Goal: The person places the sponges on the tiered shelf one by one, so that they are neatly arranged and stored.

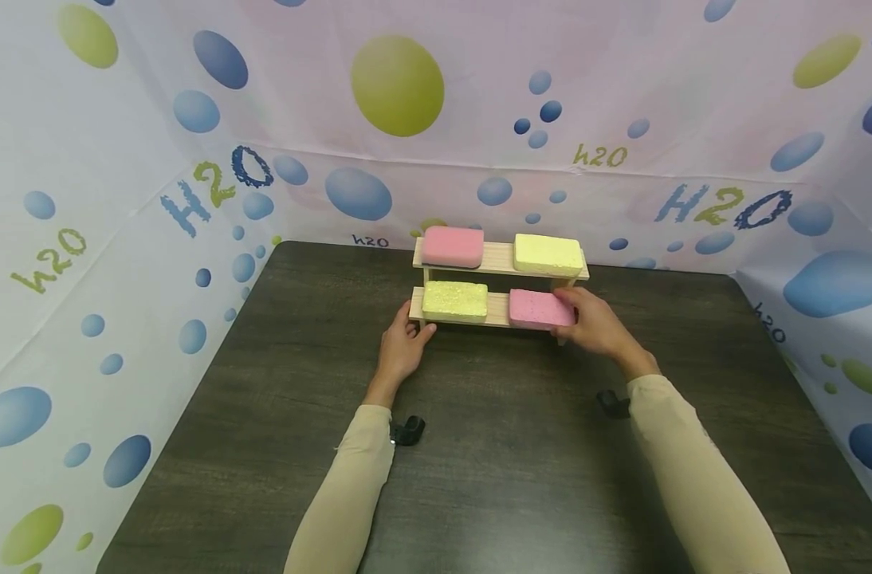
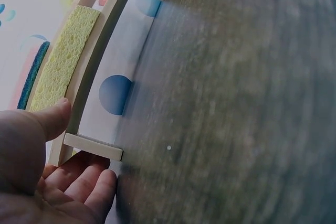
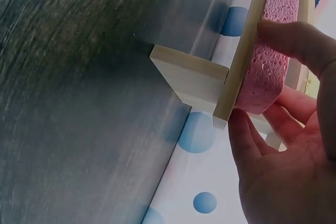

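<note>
A small two-tier wooden shelf [image 1: 496, 304] stands on the dark table. On its lower tier lie a yellow sponge [image 1: 454, 301] at left and a pink sponge [image 1: 532, 308] at right. My left hand [image 1: 402, 347] grips the shelf's left end; in the left wrist view its thumb lies by the yellow sponge, with curled fingers beside and below the board. The right hand [image 1: 595, 323] holds the right end of the pink sponge, thumb in front at the board's edge and fingers around the sponge's end. Some of its fingertips are hidden behind the sponge.
The upper tier bears another pink sponge [image 1: 453, 246] at left and another yellow sponge [image 1: 547, 254] at right. Behind and beside the dark wood-grain table [image 1: 493, 446] hangs a white sheet [image 1: 278, 104] with coloured dots. A dark wrist device [image 1: 409, 431] sits by the left sleeve.
</note>
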Motion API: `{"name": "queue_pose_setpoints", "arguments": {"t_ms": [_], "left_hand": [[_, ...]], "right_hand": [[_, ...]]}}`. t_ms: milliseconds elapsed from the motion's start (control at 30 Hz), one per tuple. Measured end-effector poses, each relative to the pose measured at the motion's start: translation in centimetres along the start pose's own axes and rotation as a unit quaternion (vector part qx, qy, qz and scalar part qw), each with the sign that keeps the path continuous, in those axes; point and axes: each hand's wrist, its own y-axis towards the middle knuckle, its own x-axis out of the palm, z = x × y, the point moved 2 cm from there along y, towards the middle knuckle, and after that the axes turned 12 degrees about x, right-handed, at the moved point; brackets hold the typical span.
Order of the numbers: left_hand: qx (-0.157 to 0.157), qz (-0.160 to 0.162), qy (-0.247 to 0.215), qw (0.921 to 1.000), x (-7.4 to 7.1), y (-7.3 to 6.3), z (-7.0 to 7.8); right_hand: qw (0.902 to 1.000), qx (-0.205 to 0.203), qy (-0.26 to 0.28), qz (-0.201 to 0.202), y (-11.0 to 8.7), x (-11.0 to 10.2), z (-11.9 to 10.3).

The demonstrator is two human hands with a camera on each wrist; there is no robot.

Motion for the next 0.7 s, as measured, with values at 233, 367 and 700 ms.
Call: {"name": "queue_pose_setpoints", "arguments": {"t_ms": [233, 367, 700], "left_hand": [[0.003, -0.005, 0.0, 1.0, -0.1, 0.1, 0.0], [0.008, -0.012, 0.0, 0.9999, -1.1, 0.2, -0.1], [0.034, 0.013, 0.156, 0.9871, -8.0, 0.2, 1.6]], "right_hand": [[0.9997, 0.007, 0.023, 0.009, -0.7, 0.1, 0.5], [0.9983, 0.009, 0.053, 0.023, -1.7, 0.0, 0.9], [0.9947, 0.05, 0.035, 0.083, -3.7, -1.0, 2.0]]}}
